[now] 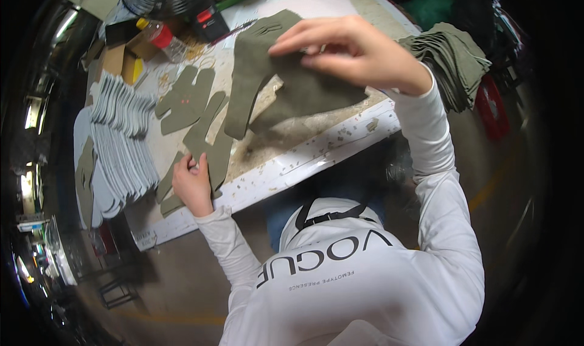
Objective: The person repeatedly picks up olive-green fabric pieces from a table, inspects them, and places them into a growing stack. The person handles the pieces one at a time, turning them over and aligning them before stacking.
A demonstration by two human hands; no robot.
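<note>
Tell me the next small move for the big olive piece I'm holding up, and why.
Probably lower the large olive cut piece flat onto the white worktable. The right hand pinches its upper edge, so one long leg hangs and folds, while the left hand presses the smaller olive pieces near the table's front edge. Laid flat, it could be lined up with them.

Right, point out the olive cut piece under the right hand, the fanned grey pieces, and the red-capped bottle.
olive cut piece (304,90), head view, its flat middle.
fanned grey pieces (121,139), head view, mid-stack.
red-capped bottle (162,37), head view, its red cap.
</note>
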